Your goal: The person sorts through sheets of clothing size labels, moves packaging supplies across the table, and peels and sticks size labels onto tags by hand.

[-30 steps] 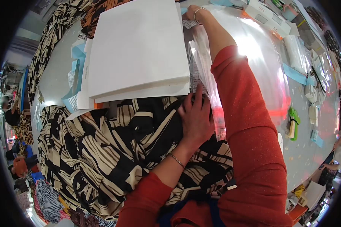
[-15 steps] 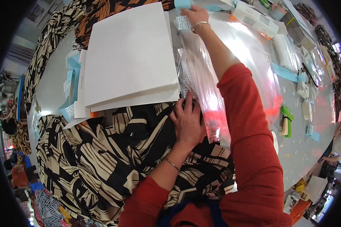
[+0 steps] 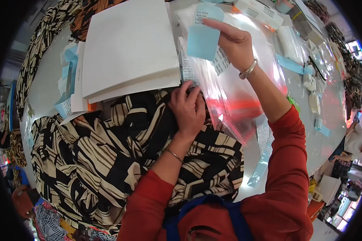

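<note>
Pinching a light-blue label strip [image 3: 201,45] between thumb and fingers, the right hand [image 3: 236,45] is raised over a pile of clear plastic bags [image 3: 249,86], one finger reaching across the small black print near the strip's upper end. A silver bangle [image 3: 249,69] circles that wrist. The left hand [image 3: 188,107] lies palm down on a bunched black-and-cream printed fabric [image 3: 100,156], its fingers slightly apart and their tips at the lower end of a printed label sheet [image 3: 188,66] just beside the bags; its thumb is hidden, so whether it grips anything cannot be told. A thin bracelet [image 3: 174,155] sits on the left wrist. Beyond the fabric, and left of the bags, lies a stack of white card sheets [image 3: 128,48]. A second blue label strip [image 3: 70,86] curls at the stack's left edge, and another length of labels [image 3: 259,170] lies near the right forearm, to the right of the fabric. Farther off, a white carton [image 3: 261,12] rests beyond the bags on the grey table [image 3: 48,96].
</note>
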A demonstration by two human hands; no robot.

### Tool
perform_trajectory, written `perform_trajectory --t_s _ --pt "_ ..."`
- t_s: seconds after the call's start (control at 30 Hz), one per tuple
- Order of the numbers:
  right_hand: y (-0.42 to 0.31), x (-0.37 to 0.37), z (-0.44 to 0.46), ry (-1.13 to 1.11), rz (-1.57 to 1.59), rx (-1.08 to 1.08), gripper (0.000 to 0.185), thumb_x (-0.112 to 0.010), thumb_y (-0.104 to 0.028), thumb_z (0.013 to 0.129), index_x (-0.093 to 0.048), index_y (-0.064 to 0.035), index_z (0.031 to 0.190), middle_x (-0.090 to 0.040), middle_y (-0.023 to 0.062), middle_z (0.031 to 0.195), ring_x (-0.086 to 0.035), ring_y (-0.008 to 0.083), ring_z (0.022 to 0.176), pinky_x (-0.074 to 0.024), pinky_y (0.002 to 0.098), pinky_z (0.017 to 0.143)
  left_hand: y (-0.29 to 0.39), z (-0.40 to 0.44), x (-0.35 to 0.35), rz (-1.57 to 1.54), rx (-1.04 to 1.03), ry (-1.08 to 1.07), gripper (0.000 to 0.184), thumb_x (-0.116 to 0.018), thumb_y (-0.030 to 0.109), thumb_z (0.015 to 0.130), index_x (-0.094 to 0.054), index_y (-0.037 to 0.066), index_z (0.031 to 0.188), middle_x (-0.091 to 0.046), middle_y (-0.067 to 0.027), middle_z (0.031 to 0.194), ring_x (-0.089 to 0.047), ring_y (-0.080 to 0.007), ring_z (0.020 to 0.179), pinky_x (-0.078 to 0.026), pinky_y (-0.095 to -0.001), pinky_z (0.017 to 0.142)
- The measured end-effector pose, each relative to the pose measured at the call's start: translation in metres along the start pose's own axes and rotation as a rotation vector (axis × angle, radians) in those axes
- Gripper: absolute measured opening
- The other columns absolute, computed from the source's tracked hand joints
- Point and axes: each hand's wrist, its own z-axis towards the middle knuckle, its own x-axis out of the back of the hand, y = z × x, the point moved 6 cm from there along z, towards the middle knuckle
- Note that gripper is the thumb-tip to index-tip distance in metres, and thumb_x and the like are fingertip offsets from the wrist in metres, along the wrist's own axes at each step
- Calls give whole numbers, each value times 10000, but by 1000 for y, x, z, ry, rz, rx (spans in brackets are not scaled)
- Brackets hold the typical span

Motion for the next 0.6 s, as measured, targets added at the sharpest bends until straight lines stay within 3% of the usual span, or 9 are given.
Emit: perform_trajectory --t_s 0.1,0.13,0.23,0.27,0.33,0.4,0.5,0.6 --pt "-12 2 -21 -46 61 -29 376 -525 77 810 -667 -79 1121 -688 47 1030 -626 65 870 -502 204 747 0 5 7 -122 -11 78 204 -580 38 786 -658 72 971 -610 -48 1051 -516 -275 958 -348 -413 882" --pt "-16 2 -27 -58 89 -27 385 -524 89 804 -668 -78 1119 -687 49 1029 -624 62 877 -500 199 743 4 7 12 -143 -35 144 183 -560 23 818 -657 56 969 -637 -59 937 -543 -255 876 -381 -376 835" --pt "-25 3 -41 -86 70 -18 457 -490 146 769 -677 -95 1108 -685 43 957 -609 51 809 -475 187 675 2 9 17 -388 126 124 178 -551 26 841 -649 30 989 -637 -97 860 -550 -255 831 -413 -344 769" --pt "-27 4 -46 -111 36 -18 468 -484 150 764 -679 -102 1107 -682 41 928 -600 52 773 -466 189 654 -3 10 14 -510 226 125 178 -530 65 896 -628 -1 1028 -622 -82 774 -554 -189 728 -427 -290 650" --pt "-41 2 -51 -127 -5 72 495 -474 158 756 -685 -122 1104 -648 32 823 -540 67 645 -427 204 584 -6 10 11 -770 387 92 197 -514 94 922 -619 -14 1049 -614 -59 766 -537 -136 680 -420 -260 612" --pt "-47 3 -56 -184 -64 64 494 -478 158 750 -687 -121 1100 -650 34 829 -546 76 651 -431 207 589 -4 12 11 -914 454 24 281 -470 192 974 -606 -43 1048 -605 -28 780 -512 -57 623 -401 -198 534" --pt "-47 1 -58 -216 -78 35 499 -484 164 740 -688 -119 1097 -661 46 860 -585 93 700 -453 212 624 0 15 9 -1154 654 -122 342 -448 254 985 -610 -45 1015 -619 -48 790 -540 -75 627 -422 -198 505" --pt "-55 -3 -60 -196 -61 73 508 -487 174 732 -689 -117 1095 -672 61 896 -625 112 772 -478 220 672 15 22 13 -1354 670 -128 391 -425 305 991 -606 -41 1002 -633 -74 799 -570 -98 625 -441 -207 469"
